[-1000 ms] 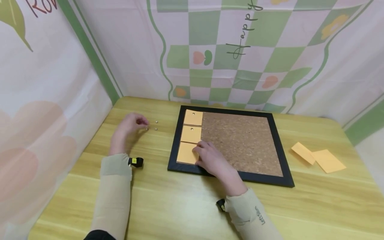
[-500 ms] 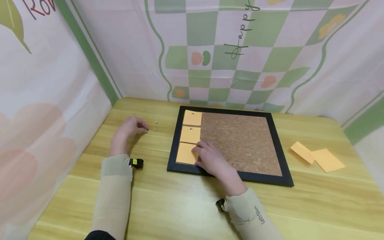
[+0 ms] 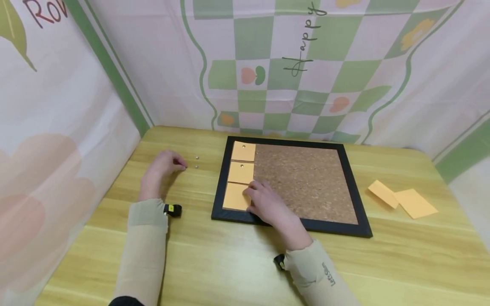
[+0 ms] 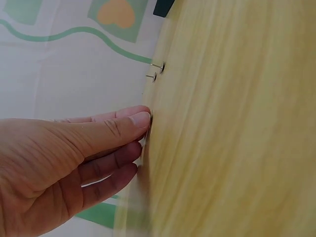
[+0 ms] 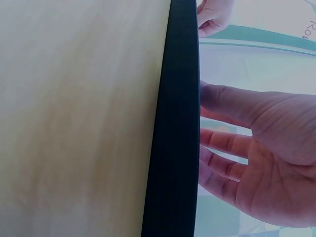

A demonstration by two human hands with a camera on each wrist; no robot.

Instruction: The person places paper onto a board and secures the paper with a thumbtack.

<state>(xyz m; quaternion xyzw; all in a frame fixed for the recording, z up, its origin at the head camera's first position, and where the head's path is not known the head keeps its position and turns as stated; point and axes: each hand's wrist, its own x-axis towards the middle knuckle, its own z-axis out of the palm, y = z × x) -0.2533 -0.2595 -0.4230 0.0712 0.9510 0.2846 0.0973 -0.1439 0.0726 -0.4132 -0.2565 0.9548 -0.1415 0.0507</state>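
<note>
Since a second ago, our left hand has dipped slightly, hiding the nearest pin; our right hand stays on the lowest note. From the head, this plain orange, nearly square sheet sits in the cork board's near left corner, below two pinned notes. Cork stretches to their right; bare table separates the black frame's left edge from two loose pins.

From the left wrist, our thumb and fingertips press together at the tabletop; we cannot tell whether they pinch the pin. Beyond, the loose pins stand points-up.

From the right wrist, our thumb and fingers are spread, their tips hidden behind the frame's edge.
</note>
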